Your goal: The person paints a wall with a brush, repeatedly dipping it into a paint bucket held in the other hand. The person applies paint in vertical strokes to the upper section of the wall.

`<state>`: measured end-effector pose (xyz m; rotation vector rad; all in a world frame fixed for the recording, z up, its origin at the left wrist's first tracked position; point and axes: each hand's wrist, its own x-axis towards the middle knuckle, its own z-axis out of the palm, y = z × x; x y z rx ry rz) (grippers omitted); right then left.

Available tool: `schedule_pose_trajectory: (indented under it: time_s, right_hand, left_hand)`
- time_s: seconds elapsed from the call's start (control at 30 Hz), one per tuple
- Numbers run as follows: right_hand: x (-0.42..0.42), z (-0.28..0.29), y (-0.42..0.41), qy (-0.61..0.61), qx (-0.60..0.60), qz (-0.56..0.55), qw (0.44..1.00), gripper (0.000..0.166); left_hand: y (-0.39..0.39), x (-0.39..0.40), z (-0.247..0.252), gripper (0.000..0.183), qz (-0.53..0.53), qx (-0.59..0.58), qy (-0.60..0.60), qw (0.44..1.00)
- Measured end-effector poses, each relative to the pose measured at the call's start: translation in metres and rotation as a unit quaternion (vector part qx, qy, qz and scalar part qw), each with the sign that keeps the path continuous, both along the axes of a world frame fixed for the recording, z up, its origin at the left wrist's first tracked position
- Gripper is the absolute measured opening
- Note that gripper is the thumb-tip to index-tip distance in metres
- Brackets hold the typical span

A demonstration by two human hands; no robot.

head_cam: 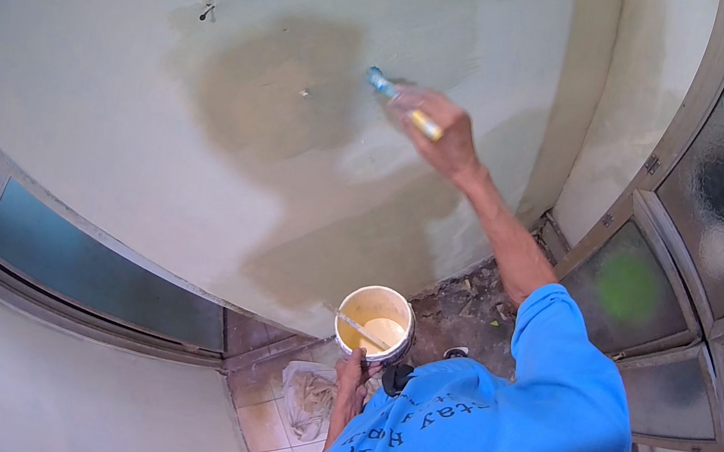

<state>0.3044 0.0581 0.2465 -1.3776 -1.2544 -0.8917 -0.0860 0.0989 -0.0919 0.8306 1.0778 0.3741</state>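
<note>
My right hand [447,132] grips a paintbrush [381,81] with a blue and white head and a yellow handle end. The brush head is up against or just off a pale wall [106,72]; I cannot tell if it touches. Around it the wall shows damp-looking greenish patches, and shadows fall across them. Low in front of my body, my left hand [350,375] holds a white bucket [355,295] by its near rim. Cream-coloured liquid [385,332] lies in the bucket, and a thin stick [355,325] rests across its mouth.
A crumpled plastic bag [309,391] lies on the tiled floor [264,430] left of the bucket. Debris [465,302] lines the wall's foot. Framed doors with textured glass [656,285] stand on the right. A small dark hook [206,14] sticks out of the wall. A blue door [85,228] is at left.
</note>
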Motion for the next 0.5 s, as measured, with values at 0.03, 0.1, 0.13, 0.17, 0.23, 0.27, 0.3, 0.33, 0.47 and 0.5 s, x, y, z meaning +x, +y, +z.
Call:
schedule_pose_trajectory:
  time_s: [0.03,0.1,0.13,0.17,0.23,0.27,0.3,0.33,0.47,0.5]
  right_hand:
    - [0.007,0.008,-0.005,0.066,0.001,0.010,0.998,0.017]
    - [0.027,0.029,-0.023,0.195,0.002,0.026,0.980,0.015]
    - [0.042,0.036,-0.029,0.202,0.026,0.018,0.979,0.017]
    - [0.055,0.044,-0.031,0.209,0.052,0.018,0.976,0.018]
    - [0.069,0.054,-0.041,0.176,0.092,-0.022,0.980,0.017]
    - [0.073,0.057,-0.042,0.160,0.112,-0.042,0.980,0.016]
    - [0.074,0.057,-0.041,0.124,0.130,-0.068,0.981,0.016]
    - [0.075,0.055,-0.038,0.086,0.148,-0.094,0.981,0.016]
    - [0.042,0.031,-0.015,-0.018,0.066,-0.155,0.986,0.024]
    - [0.022,0.026,-0.009,-0.007,0.046,-0.145,0.988,0.025]
  left_hand:
    - [0.001,-0.002,-0.002,0.042,0.000,-0.002,-0.001,1.000]
    - [0.000,-0.001,-0.003,0.042,0.000,-0.001,-0.005,1.000]
    - [-0.001,0.000,0.000,0.042,0.000,0.003,-0.005,1.000]
    - [-0.002,-0.001,0.003,0.042,0.007,0.009,-0.007,1.000]
    - [-0.002,-0.001,0.004,0.043,-0.005,0.008,-0.005,1.000]
    - [-0.002,-0.001,0.004,0.043,-0.010,0.008,-0.004,1.000]
    - [-0.003,-0.001,0.004,0.043,-0.006,0.010,-0.011,1.000]
    - [-0.005,0.000,0.004,0.044,-0.002,0.012,-0.018,1.000]
    - [-0.006,0.000,0.007,0.044,0.008,0.007,-0.018,1.000]
    - [-0.006,0.001,0.008,0.044,0.004,0.007,-0.003,1.000]
